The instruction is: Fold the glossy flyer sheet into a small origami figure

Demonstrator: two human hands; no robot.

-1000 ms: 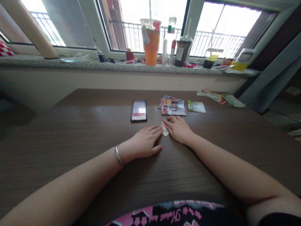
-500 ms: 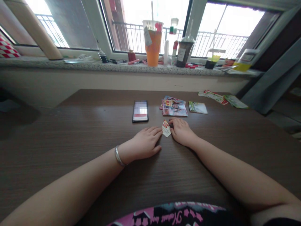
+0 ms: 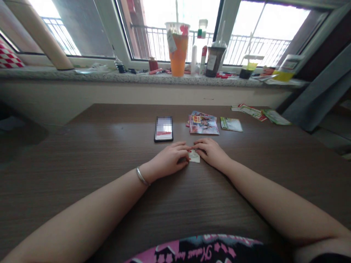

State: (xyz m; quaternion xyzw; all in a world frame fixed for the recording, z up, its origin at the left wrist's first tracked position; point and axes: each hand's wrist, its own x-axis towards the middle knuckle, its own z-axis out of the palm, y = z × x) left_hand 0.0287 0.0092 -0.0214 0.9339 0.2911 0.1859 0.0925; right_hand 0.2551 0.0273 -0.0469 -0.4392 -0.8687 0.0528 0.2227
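A small piece of folded paper [image 3: 194, 156], off-white with red print, lies on the table between my hands. My left hand [image 3: 168, 159], with a silver bangle at the wrist, has its fingers bent over the paper's left side and top edge, the thumb close below. From the other side, my right hand [image 3: 213, 152] curls its fingers onto the paper's upper right corner. The fingertips of both hands nearly meet along the top edge and partly cover it. Just beyond my left hand rests a phone [image 3: 163, 138] with a blurred-out screen.
Colourful printed packets [image 3: 204, 125] and a green-and-white packet [image 3: 231, 124] lie beyond my right hand. More packets [image 3: 252, 112] are at the table's far right. On the granite sill [image 3: 109, 76] stand an orange drink cup [image 3: 178, 54], a dark drink cup [image 3: 214, 62] and several small items.
The paper has turned from a slanted position to lie squarer to me. My left hand has shifted slightly away from me and bent its fingers; my right fingers have moved left onto the paper's top edge.
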